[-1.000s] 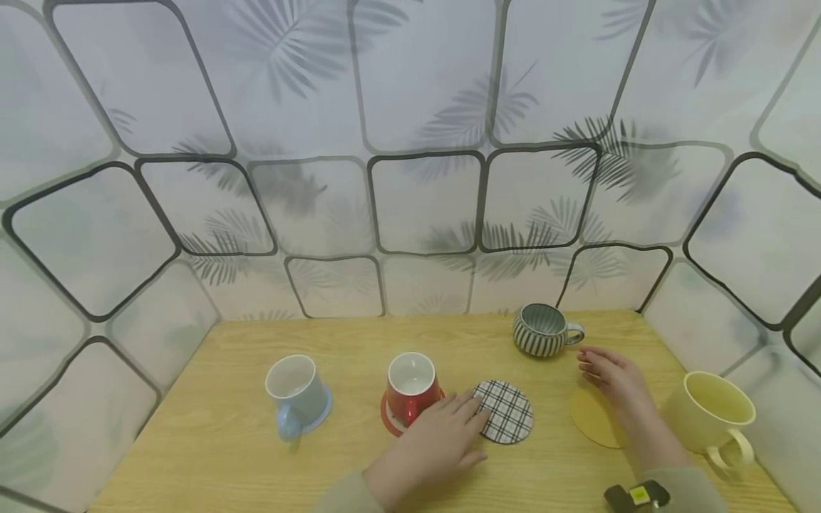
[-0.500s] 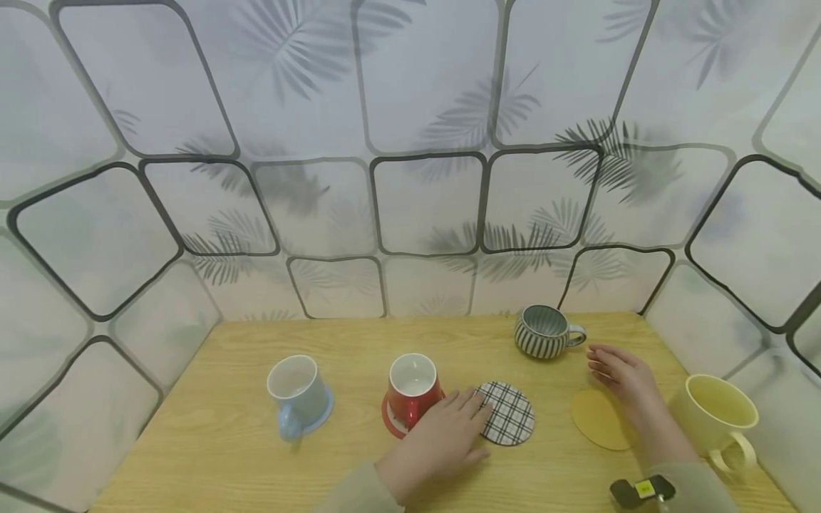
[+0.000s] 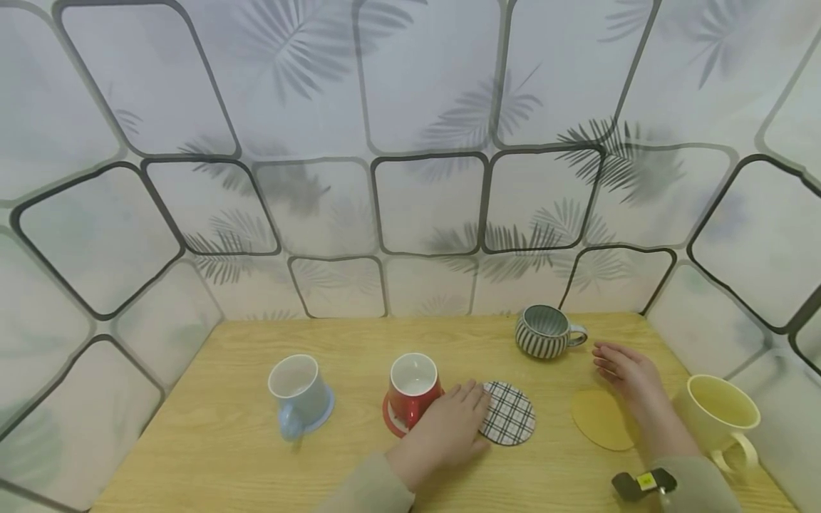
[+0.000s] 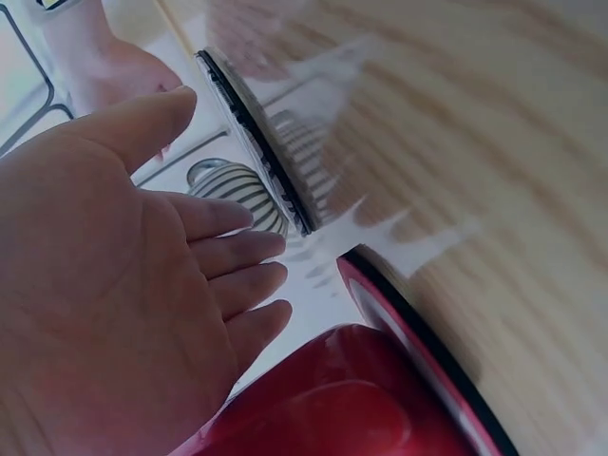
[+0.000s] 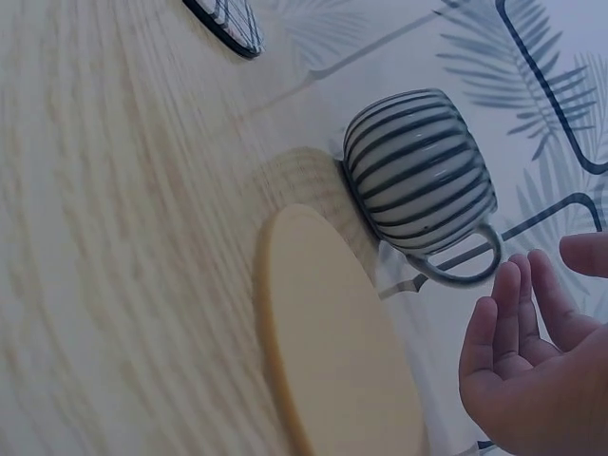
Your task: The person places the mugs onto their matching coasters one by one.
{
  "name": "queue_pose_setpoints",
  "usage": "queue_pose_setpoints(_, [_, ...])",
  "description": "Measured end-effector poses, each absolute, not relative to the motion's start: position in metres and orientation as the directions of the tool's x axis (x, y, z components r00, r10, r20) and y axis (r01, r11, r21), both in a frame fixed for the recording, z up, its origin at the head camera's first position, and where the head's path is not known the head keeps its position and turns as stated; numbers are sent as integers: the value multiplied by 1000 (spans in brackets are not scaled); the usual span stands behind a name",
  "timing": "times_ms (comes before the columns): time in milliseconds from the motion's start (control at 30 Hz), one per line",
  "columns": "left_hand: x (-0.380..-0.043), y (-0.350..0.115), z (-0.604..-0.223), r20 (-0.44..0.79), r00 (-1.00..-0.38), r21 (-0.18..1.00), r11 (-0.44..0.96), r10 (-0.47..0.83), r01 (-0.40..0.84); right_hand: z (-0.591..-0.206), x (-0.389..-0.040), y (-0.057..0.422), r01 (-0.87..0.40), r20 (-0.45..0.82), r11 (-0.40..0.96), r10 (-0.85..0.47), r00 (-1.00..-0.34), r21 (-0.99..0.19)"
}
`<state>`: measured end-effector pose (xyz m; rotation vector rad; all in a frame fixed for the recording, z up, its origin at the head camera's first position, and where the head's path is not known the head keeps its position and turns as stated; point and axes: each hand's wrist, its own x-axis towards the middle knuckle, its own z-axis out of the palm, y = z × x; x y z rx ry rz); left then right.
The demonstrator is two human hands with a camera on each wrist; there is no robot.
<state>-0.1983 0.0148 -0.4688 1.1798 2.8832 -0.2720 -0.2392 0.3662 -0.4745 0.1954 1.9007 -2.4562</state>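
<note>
My left hand (image 3: 449, 427) hovers palm down between a red mug (image 3: 412, 388) and a round black-and-white plaid coaster (image 3: 511, 415), its fingers straight and overlapping the coaster's left edge. The left wrist view shows bare space between that palm and the plaid coaster (image 4: 256, 142). Above a yellow round coaster (image 3: 601, 420) is my right hand (image 3: 631, 377), fingers slightly bent and holding nothing. Its fingertips are near the handle of a striped cup (image 3: 541, 333); in the right wrist view they appear just below the handle of the striped cup (image 5: 423, 176).
The red mug stands on a red coaster (image 3: 390, 420). At the left, a light blue mug (image 3: 300, 392) sits on a blue coaster (image 3: 327, 410). A pale yellow mug (image 3: 715, 413) stands beside my right forearm. Patterned cloth walls (image 3: 423, 206) enclose the wooden table (image 3: 212, 427).
My right hand has drifted right, away from the striped cup's handle. The left hand has shifted slightly right, and its fingers lie closer together. Mugs and coasters stay where they were.
</note>
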Motion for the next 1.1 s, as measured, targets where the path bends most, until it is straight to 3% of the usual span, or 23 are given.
queue_pose_setpoints(500, [-203, 23, -469, -118, -749, -204, 722, 653, 661, -474, -244, 370, 82, -98, -280, 43, -994, -956])
queue_pose_setpoints(1100, [-209, 31, -475, -161, -793, -178, 773, 587, 609, -474, -252, 376, 97, -114, -251, 55, -992, -963])
